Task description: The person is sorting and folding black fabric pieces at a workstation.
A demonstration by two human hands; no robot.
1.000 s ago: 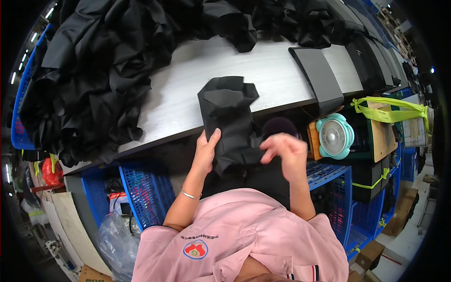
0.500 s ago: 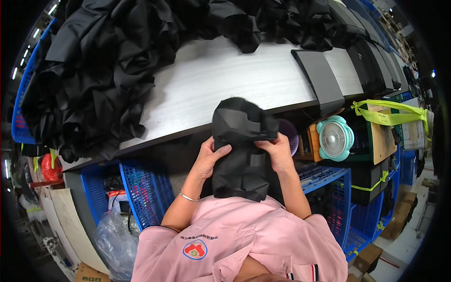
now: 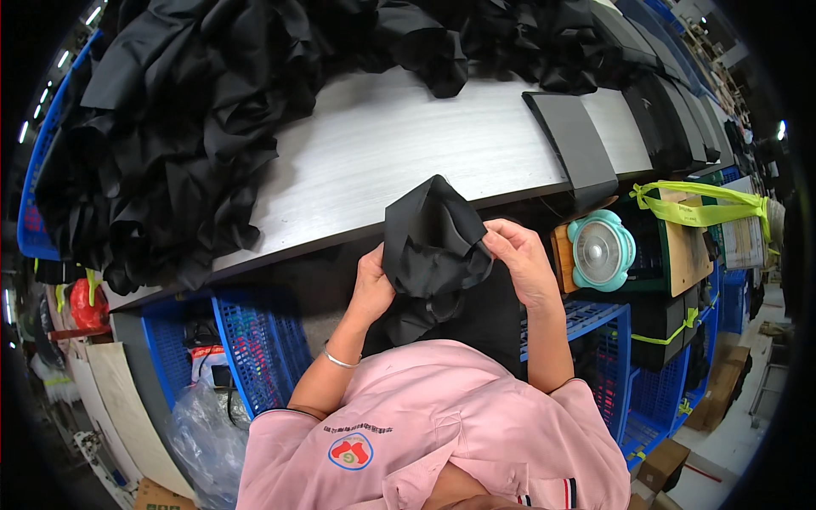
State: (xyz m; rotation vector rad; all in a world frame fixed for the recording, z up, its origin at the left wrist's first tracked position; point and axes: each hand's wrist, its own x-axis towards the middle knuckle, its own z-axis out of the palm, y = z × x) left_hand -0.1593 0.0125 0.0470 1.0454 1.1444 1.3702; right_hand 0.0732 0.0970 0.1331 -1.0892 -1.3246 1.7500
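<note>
A piece of black fabric [image 3: 429, 234], sewn like a bag with its mouth gaping, hangs above my lap at the table's near edge. My left hand [image 3: 372, 285] is closed on its left side. With thumb and fingers together, my right hand [image 3: 520, 257] pinches the right edge of the mouth. Folds hide the lower part of the piece and some of my left fingers.
Crumpled black fabric pieces [image 3: 170, 144] heap over the left and back of the white table [image 3: 408, 136]. Flat black folded pieces [image 3: 571, 140] lie at the right. A turquoise fan [image 3: 600, 251] stands right of my hand. Blue crates [image 3: 268, 344] flank my lap.
The black fabric has been turned and bunched up, its mouth now spread open. My right hand has moved to the right and pinches its edge. The left hand has shifted slightly down.
</note>
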